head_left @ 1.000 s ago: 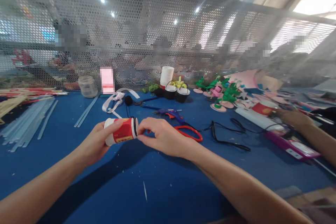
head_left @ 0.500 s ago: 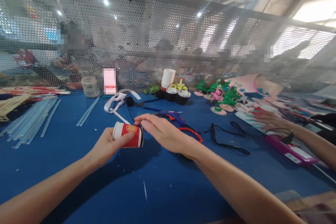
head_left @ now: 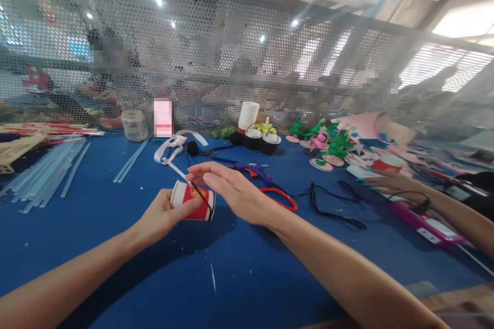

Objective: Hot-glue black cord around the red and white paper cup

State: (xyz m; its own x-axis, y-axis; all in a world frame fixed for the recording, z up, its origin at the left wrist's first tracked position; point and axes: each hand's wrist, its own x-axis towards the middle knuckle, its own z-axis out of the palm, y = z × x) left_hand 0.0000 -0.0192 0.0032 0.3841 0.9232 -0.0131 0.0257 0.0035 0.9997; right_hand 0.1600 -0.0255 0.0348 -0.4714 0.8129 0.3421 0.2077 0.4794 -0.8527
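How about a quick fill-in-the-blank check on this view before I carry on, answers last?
The left hand holds a red-and-white paper ____.
The strand crossing it is coloured ____.
The glue gun lies on a table coloured ____.
The small handled buckets near the paper cup stack number ____.
Missing words: cup; black; blue; two.

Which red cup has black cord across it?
The tilted cup in the left hand; the red cup far right, beside another person's hand, shows none.

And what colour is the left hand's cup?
The paper cup is red and white with gold print, in head view.
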